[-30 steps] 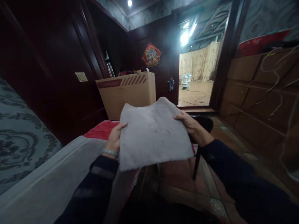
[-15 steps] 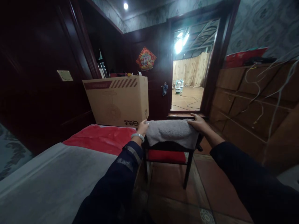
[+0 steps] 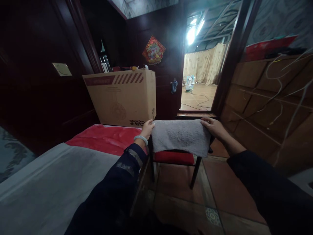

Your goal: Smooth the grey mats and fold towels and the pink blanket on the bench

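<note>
A grey towel point(image 3: 179, 136) hangs over the backrest of a dark chair with a red seat point(image 3: 174, 157). My left hand point(image 3: 147, 129), with a pale bangle at the wrist, pinches the towel's upper left corner. At the upper right corner, my right hand point(image 3: 212, 126) has its thumb and fingers closed on the cloth. Between the two hands the top edge runs nearly straight. The towel hides most of the backrest.
To the left is a surface under grey cloth point(image 3: 73, 176) with a red cloth point(image 3: 105, 138) on it. A large cardboard box point(image 3: 119, 98) stands behind. Wooden cabinets point(image 3: 256, 94) with loose cables line the right. An open doorway shows a fan point(image 3: 189, 83) beyond.
The towel now hangs lower over the chair back and lies flatter. My right hand has shifted slightly right, its fingers closer together. The view has tilted down a little.
</note>
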Tool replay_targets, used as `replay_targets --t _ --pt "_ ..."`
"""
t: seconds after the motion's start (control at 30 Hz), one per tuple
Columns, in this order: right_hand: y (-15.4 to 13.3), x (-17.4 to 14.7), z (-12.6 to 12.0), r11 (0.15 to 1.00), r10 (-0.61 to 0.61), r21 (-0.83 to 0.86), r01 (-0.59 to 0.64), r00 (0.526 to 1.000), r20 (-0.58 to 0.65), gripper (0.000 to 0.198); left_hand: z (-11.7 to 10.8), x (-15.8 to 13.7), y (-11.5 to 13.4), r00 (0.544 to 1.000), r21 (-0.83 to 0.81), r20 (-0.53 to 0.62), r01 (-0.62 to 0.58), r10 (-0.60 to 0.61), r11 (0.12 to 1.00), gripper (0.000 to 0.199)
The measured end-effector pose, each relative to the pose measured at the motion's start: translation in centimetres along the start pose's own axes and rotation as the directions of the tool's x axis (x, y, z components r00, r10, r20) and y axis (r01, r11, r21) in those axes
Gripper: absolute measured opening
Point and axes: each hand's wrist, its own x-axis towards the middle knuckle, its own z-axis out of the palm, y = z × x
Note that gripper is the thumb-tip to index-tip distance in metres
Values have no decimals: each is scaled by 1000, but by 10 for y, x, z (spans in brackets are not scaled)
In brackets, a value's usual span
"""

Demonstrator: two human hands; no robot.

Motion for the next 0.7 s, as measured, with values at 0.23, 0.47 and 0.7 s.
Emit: replay_targets --t 0.23,0.47,0.7 --pt "10 0 -8 962 -80 -263 75 997 -9 40 -11 -9 -1 999 121 -19 -33 36 992 51" --pt "-19 -19 3 753 -436 -533 386 899 35 50 -7 -9 -1 977 290 -75 -169 198 942 46" --pt "-29 -23 31 674 -480 -510 535 841 248 54 -8 -17 -11 940 519 39 -308 338 797 50"
